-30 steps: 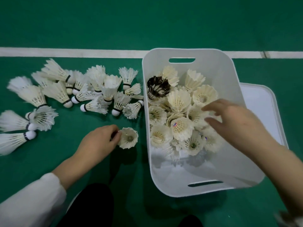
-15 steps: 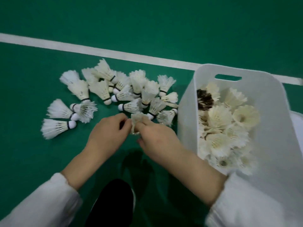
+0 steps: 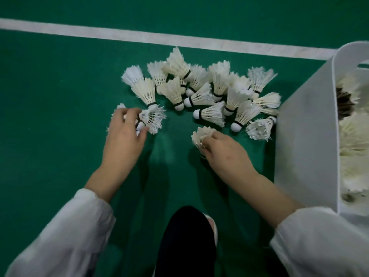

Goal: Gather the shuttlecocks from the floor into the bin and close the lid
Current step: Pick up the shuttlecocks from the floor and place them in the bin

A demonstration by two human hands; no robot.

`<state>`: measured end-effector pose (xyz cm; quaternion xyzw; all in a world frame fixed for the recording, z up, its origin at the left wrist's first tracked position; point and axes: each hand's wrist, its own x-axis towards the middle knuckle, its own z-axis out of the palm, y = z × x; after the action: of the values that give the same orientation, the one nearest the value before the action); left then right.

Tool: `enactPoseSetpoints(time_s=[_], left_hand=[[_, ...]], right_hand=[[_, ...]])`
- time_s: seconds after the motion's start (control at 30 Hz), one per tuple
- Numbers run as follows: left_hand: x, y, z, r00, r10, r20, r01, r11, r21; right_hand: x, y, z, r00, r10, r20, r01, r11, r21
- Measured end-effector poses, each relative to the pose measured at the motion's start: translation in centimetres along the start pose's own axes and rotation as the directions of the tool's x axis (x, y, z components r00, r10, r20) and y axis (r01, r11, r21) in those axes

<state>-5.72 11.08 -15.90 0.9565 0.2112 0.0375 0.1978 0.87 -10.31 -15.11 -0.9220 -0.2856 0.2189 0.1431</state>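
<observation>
Gathering step: right hand (image 3: 225,150) pinching white feather shuttlecock (image 3: 201,135); left hand (image 3: 124,134) closing on frayed one (image 3: 152,120). Beyond fingers, loose pile (image 3: 209,92). White plastic bin (image 3: 305,140) right of right hand. Next: carry both over.

Between my left hand (image 3: 123,140) and my right hand (image 3: 223,150) there is a strip of bare green floor (image 3: 60,116), and a hand can pass there freely. To the left of my left hand the floor is also open up to the white line (image 3: 139,38). In front of my hands the pile of shuttlecocks (image 3: 209,92) blocks the way; they lie close together, many touching. On the right the white wall of the bin (image 3: 305,146) stands as a barrier, and one frayed shuttlecock (image 3: 259,129) lies just beside it. Near me my dark knee (image 3: 185,242) fills the bottom middle.
</observation>
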Motion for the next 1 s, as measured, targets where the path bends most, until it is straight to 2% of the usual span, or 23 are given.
enactPoseSetpoints(time_s=[0.07, 0.13, 0.17, 0.23, 0.3, 0.4, 0.47, 0.5, 0.57, 0.6, 0.63, 0.67, 0.73, 0.83, 0.9, 1.0], left_hand=[[0.8, 0.3, 0.3, 0.966, 0.248, 0.078, -0.258, 0.950, 0.175], [1.5, 0.3, 1.0, 0.874, 0.459, 0.162, -0.485, 0.790, 0.375], [1.6, 0.3, 1.4, 0.844, 0.495, 0.206, -0.530, 0.711, 0.462], [1.5, 0.3, 2.2, 0.863, 0.381, 0.331, -0.504, 0.602, 0.620], [1.6, 0.4, 2.3, 0.880, 0.285, 0.380, -0.475, 0.541, 0.694], [2.1, 1.0, 1.8, 0.896, 0.344, 0.282, -0.443, 0.628, 0.640], [2.0, 1.5, 1.2, 0.908, 0.399, 0.129, -0.400, 0.730, 0.555], [1.6, 1.9, 0.8, 0.910, 0.411, 0.059, -0.390, 0.798, 0.459], [0.1, 2.8, -0.2, 0.949, 0.317, -0.005, -0.313, 0.941, 0.127], [-1.0, 3.3, -0.9, 0.979, 0.201, 0.020, -0.200, 0.978, -0.067], [-2.1, 3.5, -1.3, 0.993, 0.086, 0.084, -0.066, 0.975, -0.210], [-3.3, 3.4, -1.6, 0.989, -0.004, 0.148, 0.046, 0.960, -0.278], [-5.4, 2.6, -1.6, 0.973, -0.113, 0.200, 0.174, 0.931, -0.321], [-7.4, 0.3, -1.5, 0.928, -0.318, 0.194, 0.364, 0.884, -0.294], [-8.1, -1.2, -1.2, 0.879, -0.443, 0.176, 0.474, 0.851, -0.227], [-8.7, -2.8, -0.2, 0.771, -0.586, 0.250, 0.632, 0.751, -0.191]], right_hand=[[0.5, 0.0, 0.1, 1.000, 0.005, 0.007, -0.005, 1.000, 0.012], [0.8, -0.1, -0.1, 1.000, -0.008, -0.005, 0.008, 1.000, 0.006], [0.9, -0.1, -0.3, 1.000, -0.020, -0.020, 0.020, 1.000, 0.003], [1.0, -0.1, -0.5, 0.998, -0.037, -0.042, 0.037, 0.999, 0.003], [1.2, -0.1, -0.6, 0.998, -0.044, -0.039, 0.044, 0.999, -0.012], [1.5, 0.0, -0.5, 0.999, -0.034, -0.015, 0.034, 0.999, -0.016], [1.5, 0.0, -0.5, 1.000, -0.026, -0.012, 0.026, 1.000, -0.011], [1.5, 0.0, -0.4, 1.000, -0.024, -0.012, 0.024, 1.000, -0.010], [1.3, 0.0, -0.2, 1.000, -0.026, -0.013, 0.025, 1.000, -0.018], [1.3, 0.0, -0.1, 1.000, -0.025, -0.011, 0.025, 0.999, -0.023], [1.3, 0.0, -0.1, 1.000, -0.022, -0.006, 0.022, 0.999, -0.024], [1.2, 0.0, -0.1, 1.000, -0.018, 0.000, 0.018, 0.999, -0.026], [1.3, 0.0, -0.3, 1.000, -0.012, 0.010, 0.013, 1.000, -0.025], [1.4, -0.2, -0.5, 1.000, -0.011, 0.020, 0.011, 1.000, -0.014], [1.4, -0.2, -0.6, 1.000, -0.016, 0.011, 0.016, 1.000, -0.010], [1.3, -0.2, -0.5, 1.000, -0.016, 0.003, 0.016, 1.000, -0.006]])
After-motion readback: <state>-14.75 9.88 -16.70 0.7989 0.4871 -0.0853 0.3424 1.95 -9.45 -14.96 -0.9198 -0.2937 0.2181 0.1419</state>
